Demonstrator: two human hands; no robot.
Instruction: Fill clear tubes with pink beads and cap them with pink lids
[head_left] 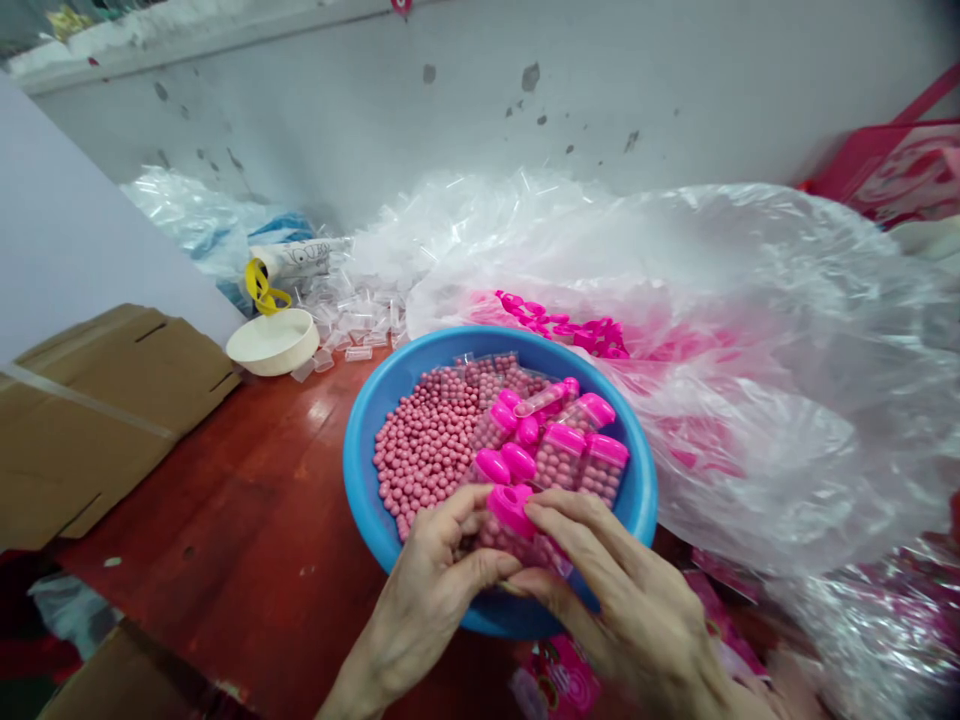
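Over the near side of a blue basin (365, 490), both hands are closed round a small clear bottle with a bright pink cap (510, 508). My left hand (431, 575) grips its left side, with the thumb along the near side. Fingers of my right hand (619, 585) rest at the cap and right side; they partly hide the bottle. Loose pink beads or candies (424, 440) fill the basin's left half. Several filled clear bottles with pink caps (561, 455) lie on the right of them, and uncapped filled ones (487, 375) are at the back.
Loose clear tubes (364, 315) are heaped behind the basin. A large clear plastic bag (787, 400) with pink caps (559, 325) spreads to the right. On the red table (277, 490) stand a white round lid (274, 343) and a yellow tape loop (264, 288); cardboard (112, 410) borders the left.
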